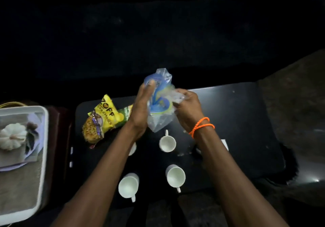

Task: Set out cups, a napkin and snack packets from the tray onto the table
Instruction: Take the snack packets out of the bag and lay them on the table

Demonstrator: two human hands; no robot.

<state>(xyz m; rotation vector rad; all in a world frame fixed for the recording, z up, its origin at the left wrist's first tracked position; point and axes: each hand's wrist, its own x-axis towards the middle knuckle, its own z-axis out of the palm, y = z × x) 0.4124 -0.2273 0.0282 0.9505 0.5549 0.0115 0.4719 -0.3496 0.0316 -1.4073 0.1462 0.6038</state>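
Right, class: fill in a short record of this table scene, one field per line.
held item: clear blue-printed packet, above the table
left hand: grip on the packet's left side
right hand: grip on its right edge
cups in full view: three white
on table: yellow snack packet
tray: far left

Wore no sleeves; bare forearms from elbow down. Carried doubled orange bead bracelet (202,125) around right wrist, nothing on left.
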